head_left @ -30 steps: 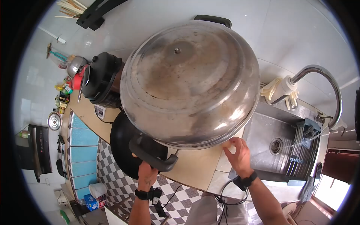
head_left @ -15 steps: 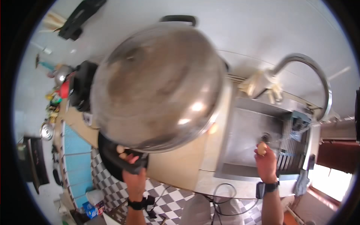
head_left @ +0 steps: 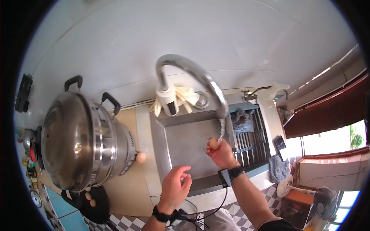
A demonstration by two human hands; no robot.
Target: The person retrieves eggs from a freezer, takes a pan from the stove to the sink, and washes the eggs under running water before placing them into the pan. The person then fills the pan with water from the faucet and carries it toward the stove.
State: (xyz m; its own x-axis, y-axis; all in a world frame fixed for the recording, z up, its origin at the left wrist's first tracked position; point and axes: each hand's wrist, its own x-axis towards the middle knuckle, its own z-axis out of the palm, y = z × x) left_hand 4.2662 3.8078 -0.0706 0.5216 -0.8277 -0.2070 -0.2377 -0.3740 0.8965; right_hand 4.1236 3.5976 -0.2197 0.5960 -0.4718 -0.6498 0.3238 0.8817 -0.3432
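Observation:
Over the steel sink [head_left: 189, 148], my right hand [head_left: 222, 153] holds a brown egg [head_left: 214, 143] beside the stream of water [head_left: 221, 129] from the curved faucet [head_left: 192, 69]. My left hand [head_left: 176, 187] is near the sink's front left edge, fingers apart and slightly curled, with nothing in it. Another egg [head_left: 141, 157] lies on the counter [head_left: 127, 192] at the foot of the large steel steamer pot [head_left: 73, 142]. Several eggs [head_left: 90, 198] are in the black pan [head_left: 96, 210] at the lower left.
A drain rack [head_left: 250, 144] with a blue cloth stands on the sink's right side. Pale gloves [head_left: 185, 94] hang behind the faucet. A black box [head_left: 280, 143] and a grey cloth [head_left: 279, 168] lie at the right edge. A fan [head_left: 324, 202] stands at the lower right.
The view has swung right to the sink. My left hand has left the pan area and come to the sink's front edge, now empty. My right hand has brought its egg to the running water.

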